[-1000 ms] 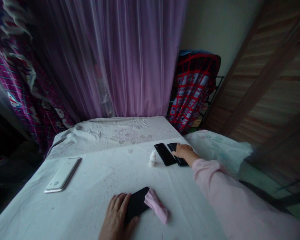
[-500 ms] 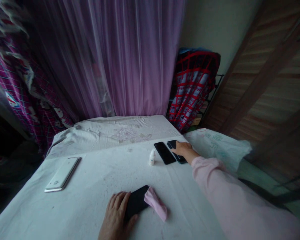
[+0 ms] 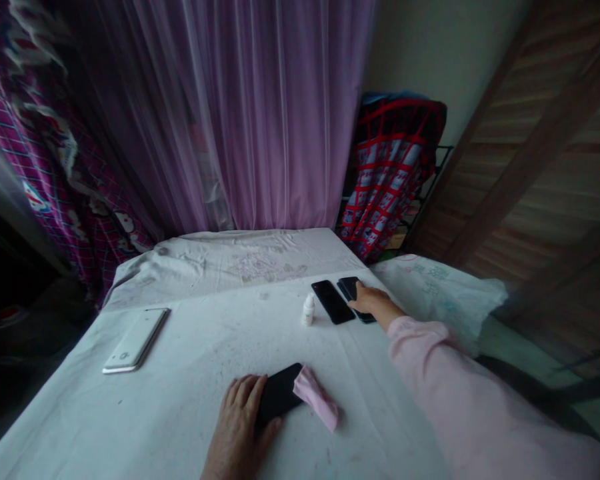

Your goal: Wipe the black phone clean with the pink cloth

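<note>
My left hand (image 3: 241, 417) grips the left end of a black phone (image 3: 280, 395) lying flat, fingers along its far edge and thumb on the near one. A folded pink cloth (image 3: 317, 398) rests over that phone's right end. Farther off, my right hand (image 3: 369, 298) is closed over a dark phone (image 3: 349, 285) that appears stacked on another; the fingertips are partly hidden. Just left of this stack lies another black phone (image 3: 333, 302), screen up. A small white dropper bottle (image 3: 308, 309) stands upright beside it.
On the table's left side lie white phones (image 3: 137, 340), apparently stacked. A white cloth (image 3: 205, 347) covers the table. Purple curtains (image 3: 290, 120) hang behind it. A pale plastic bag (image 3: 440, 293) sits past the right edge, near a wooden door (image 3: 520, 160).
The view has shifted slightly, so everything sits a little farther right and higher. Both hands keep nearly the same places on their phones.
</note>
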Demonstrator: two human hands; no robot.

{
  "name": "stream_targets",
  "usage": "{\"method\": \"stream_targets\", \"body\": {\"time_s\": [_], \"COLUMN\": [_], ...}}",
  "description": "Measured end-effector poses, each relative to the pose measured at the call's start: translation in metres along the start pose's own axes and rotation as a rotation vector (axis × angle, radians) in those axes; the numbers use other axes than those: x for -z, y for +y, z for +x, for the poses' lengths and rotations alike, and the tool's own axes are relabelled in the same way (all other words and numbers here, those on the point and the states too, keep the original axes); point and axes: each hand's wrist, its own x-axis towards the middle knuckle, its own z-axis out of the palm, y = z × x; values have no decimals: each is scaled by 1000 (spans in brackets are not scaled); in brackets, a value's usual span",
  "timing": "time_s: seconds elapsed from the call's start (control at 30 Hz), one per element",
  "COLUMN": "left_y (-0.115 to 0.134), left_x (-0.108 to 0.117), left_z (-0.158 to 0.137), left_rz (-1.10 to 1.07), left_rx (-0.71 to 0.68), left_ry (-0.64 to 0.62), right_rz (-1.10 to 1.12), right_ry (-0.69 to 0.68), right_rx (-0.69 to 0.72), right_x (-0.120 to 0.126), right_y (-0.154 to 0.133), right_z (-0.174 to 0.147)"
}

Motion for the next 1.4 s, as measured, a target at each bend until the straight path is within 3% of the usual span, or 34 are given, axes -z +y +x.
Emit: {"method": "stream_targets", "body": {"time_s": [0.33, 0.43, 0.53, 0.6, 0.7, 0.77, 0.9, 1.23, 1.4], "left_y": [0, 0, -1, -2, -3, -3, -3, -2, -2], "left_x": [-2, -3, -4, -5, -5, -4, 0, 2, 4], "left_z": [0, 0, -1, -1, -1, 1, 5, 11, 16], "left_rz": [-27, -40, -54, -67, -93, -112, -153, -199, -198], "left_rx": [15, 27, 39, 46, 58, 73, 96, 88, 126], "left_ry": [-4, -6, 1, 4, -11, -33, -76, -70, -96], "right_rz": [40, 70, 136, 352, 524, 508, 534, 407, 462], "right_ry": [10, 68, 217, 427, 466, 501, 534, 543, 440], "right_rx": [38, 45, 96, 280, 636, 759, 732, 670, 639], "right_x": [5, 17, 16, -1, -49, -80, -109, -115, -108], "right_y": [5, 11, 15, 9, -16, -35, -57, -60, -69], "right_z": [-8, -16, -46, -81, -145, -180, -212, -228, -214]}}
